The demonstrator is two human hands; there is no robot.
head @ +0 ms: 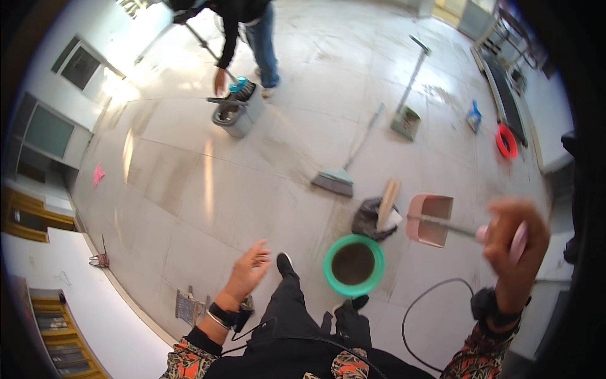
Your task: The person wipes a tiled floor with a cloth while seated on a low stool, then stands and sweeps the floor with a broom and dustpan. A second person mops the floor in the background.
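Note:
My right hand [516, 237], slightly blurred, grips the pink end of a long handle that belongs to a pink dustpan [431, 220]. The pan is to the left of that hand, its open tray in view. My left hand [248, 267] is held out over the floor with its fingers apart and nothing in them. Between my hands, in front of my feet, stands a green basin [330, 265] of dark, murky water. Touching or close to its far rim is a black plastic bag [367, 218], with wooden pieces [389, 201] sticking out of it.
A broom [334, 182] lies beyond the bag. Farther off are a green long-handled dustpan [405, 124], a blue dustpan [474, 116], a red basin [506, 141] and a treadmill [504, 94]. Another person [260, 42] handles a mop [241, 86] at a grey bucket [232, 124]. A small stool [187, 305] is at left.

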